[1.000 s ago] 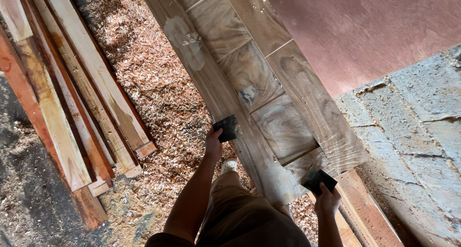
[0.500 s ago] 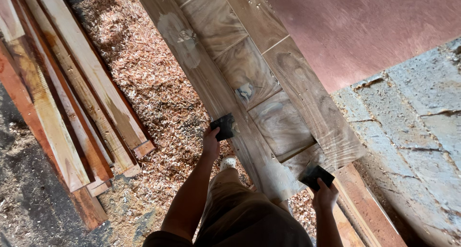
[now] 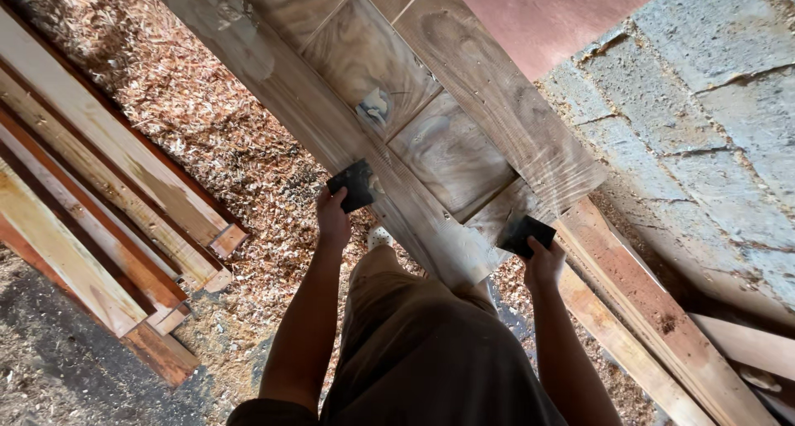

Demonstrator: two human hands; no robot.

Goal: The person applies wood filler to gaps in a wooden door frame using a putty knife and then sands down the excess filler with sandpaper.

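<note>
Door: a panelled wooden door (image 3: 431,136) lies tilted across the view, its long axis running from upper left to lower right, its near end just in front of the person's legs.
Left hand: the left hand (image 3: 333,219) is at the door's left edge, fingers curled round a dark sanding pad (image 3: 351,185) and pinching it against the left rail.
Right hand: the right hand (image 3: 542,264) is at the door's near right corner, fingers folded over a second dark pad (image 3: 525,234) that touches the bottom rail.
Key relation: the door stretches up and away from both hands; each pad sits on its near part, one to each side, with the lowest panel (image 3: 451,154) between them.
Nearer hand: the right hand is nearer the end of the door; the left is a little further up the left rail.
Patch: a pale filler spot (image 3: 377,105) marks the panel above, beyond both hands.
Left of door: wood shavings (image 3: 207,136) cover the floor, and a stack of planks (image 3: 99,202) lies well apart, roughly parallel to the door.
Right of door: a long board (image 3: 654,318) lies just beside the right hand, with a block wall (image 3: 712,120) behind it.
In the way: nothing lies on the door's face between the pads; the person's trousers (image 3: 422,351) hide what is under its near end.
</note>
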